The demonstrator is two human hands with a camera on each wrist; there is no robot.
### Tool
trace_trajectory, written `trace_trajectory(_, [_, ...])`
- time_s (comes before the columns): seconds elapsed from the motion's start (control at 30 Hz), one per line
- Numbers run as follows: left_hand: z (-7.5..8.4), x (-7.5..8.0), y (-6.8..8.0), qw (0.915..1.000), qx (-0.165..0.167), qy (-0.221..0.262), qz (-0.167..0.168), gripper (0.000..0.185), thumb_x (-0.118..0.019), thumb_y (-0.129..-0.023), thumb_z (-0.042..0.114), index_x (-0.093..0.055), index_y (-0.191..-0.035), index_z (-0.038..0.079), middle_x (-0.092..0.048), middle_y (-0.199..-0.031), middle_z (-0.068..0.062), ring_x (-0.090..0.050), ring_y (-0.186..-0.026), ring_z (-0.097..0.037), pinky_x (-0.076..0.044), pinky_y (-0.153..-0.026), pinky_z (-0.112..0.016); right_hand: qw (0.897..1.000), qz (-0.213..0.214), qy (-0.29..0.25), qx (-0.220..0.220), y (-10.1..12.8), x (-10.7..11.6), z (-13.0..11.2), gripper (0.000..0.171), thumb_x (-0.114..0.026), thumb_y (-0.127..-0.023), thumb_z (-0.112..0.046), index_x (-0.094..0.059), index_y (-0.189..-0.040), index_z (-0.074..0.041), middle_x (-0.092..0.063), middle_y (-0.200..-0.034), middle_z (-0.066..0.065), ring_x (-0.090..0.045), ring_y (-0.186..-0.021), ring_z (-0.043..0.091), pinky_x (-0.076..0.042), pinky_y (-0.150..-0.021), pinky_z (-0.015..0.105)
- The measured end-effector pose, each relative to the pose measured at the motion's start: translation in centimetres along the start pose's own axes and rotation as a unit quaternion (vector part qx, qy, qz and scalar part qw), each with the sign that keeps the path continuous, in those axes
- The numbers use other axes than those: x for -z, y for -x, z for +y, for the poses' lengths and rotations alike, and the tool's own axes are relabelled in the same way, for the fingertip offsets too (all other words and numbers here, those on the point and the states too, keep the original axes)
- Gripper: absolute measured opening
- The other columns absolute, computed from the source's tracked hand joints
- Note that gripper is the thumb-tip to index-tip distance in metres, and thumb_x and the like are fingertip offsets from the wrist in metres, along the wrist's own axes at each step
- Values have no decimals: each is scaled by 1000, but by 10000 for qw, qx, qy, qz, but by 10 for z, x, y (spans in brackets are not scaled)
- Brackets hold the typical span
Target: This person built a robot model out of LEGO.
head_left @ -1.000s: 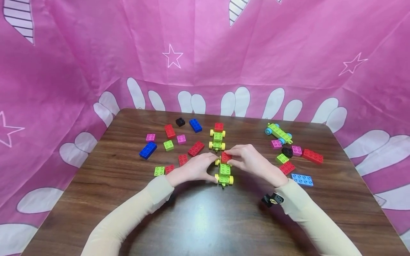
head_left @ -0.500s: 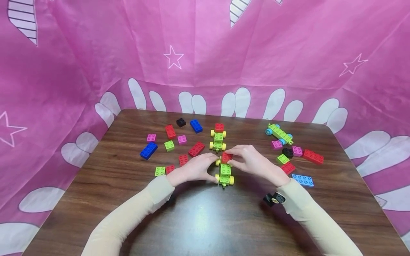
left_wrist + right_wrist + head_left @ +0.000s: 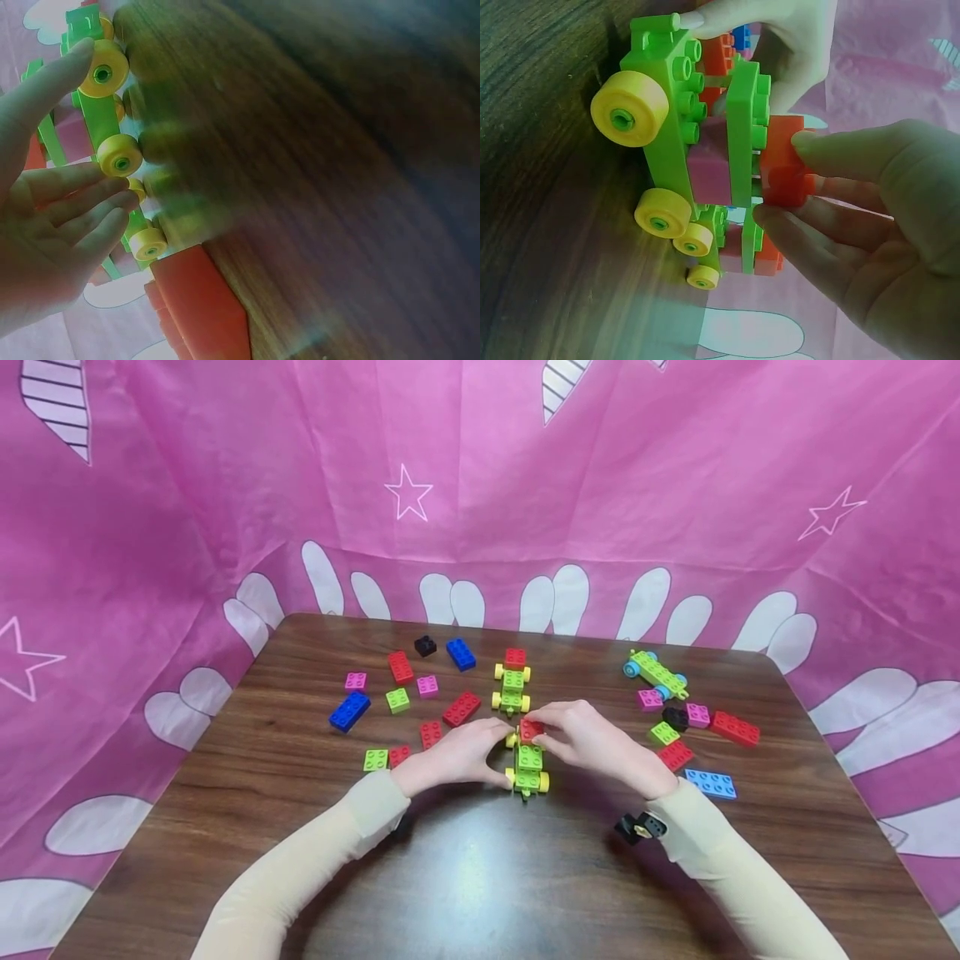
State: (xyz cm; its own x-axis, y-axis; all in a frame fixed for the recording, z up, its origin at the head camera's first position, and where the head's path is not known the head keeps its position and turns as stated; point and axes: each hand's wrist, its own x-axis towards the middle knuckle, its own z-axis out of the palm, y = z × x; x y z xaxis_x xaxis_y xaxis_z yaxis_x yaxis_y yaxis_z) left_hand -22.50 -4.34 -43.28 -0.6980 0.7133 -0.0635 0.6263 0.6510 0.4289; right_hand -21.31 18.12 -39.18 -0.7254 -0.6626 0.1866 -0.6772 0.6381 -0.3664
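A green toy car (image 3: pixel 527 768) with yellow wheels (image 3: pixel 630 109) stands on the brown table (image 3: pixel 480 868), near the middle. My left hand (image 3: pixel 480 752) grips its left side, with the thumb on one wheel (image 3: pixel 103 71) and the fingers by another wheel (image 3: pixel 120 155). My right hand (image 3: pixel 543 735) pinches a red brick (image 3: pixel 531 729) that sits on the car's far end. In the right wrist view the red brick (image 3: pixel 784 169) lies against a green plate (image 3: pixel 742 120), with a pink brick (image 3: pixel 709 176) below it.
A second green car (image 3: pixel 512 681) with a red brick on it stands just behind. Loose bricks lie on the left, among them a blue one (image 3: pixel 348 711) and a red one (image 3: pixel 461 708). On the right are a blue-wheeled car (image 3: pixel 654 672) and a light blue plate (image 3: pixel 709 783). Pink cloth (image 3: pixel 480 485) surrounds the table.
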Motion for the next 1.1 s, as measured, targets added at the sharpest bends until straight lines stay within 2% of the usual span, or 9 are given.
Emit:
trace_trajectory(0.2, [0, -1, 0, 10000, -7, 11, 9, 80, -82, -79, 45, -52, -140, 3, -59, -140, -11, -54, -132, -24, -47, -110, -39, 9996, -87, -147, -219, -2, 0, 3, 30, -73, -90, -16, -71, -118, -5, -77, -106, 6, -72, -89, 12, -61, -80, 31])
trace_trajectory(0.4, [0, -4, 0, 10000, -18, -58, 15, 80, -81, -79, 47, -52, -140, 3, -60, -139, -10, -55, -131, -23, -48, -110, -38, 9987, -190, -294, -375, -3, 0, 3, 30, -73, -90, -18, -71, -117, -6, -77, -107, 6, -73, -91, 14, -61, -83, 32])
trace_trajectory(0.8, [0, -1, -1, 10000, -58, -41, 36, 81, -81, -79, 46, -52, -141, 2, -58, -140, -12, -54, -133, -25, -47, -110, -40, 9968, -184, -612, -490, 0, 3, 7, 28, -73, -90, -16, -72, -117, -10, -77, -107, 2, -71, -93, 11, -60, -87, 35])
trace_trajectory(1.1, [-1, 1, 0, 10000, -7, 0, -5, 82, -81, -79, 46, -51, -141, 2, -58, -141, -12, -53, -134, -25, -46, -111, -40, 9976, -108, -498, -466, -1, 1, 5, 30, -75, -88, -17, -72, -117, -10, -77, -106, 3, -72, -93, 12, -60, -86, 35])
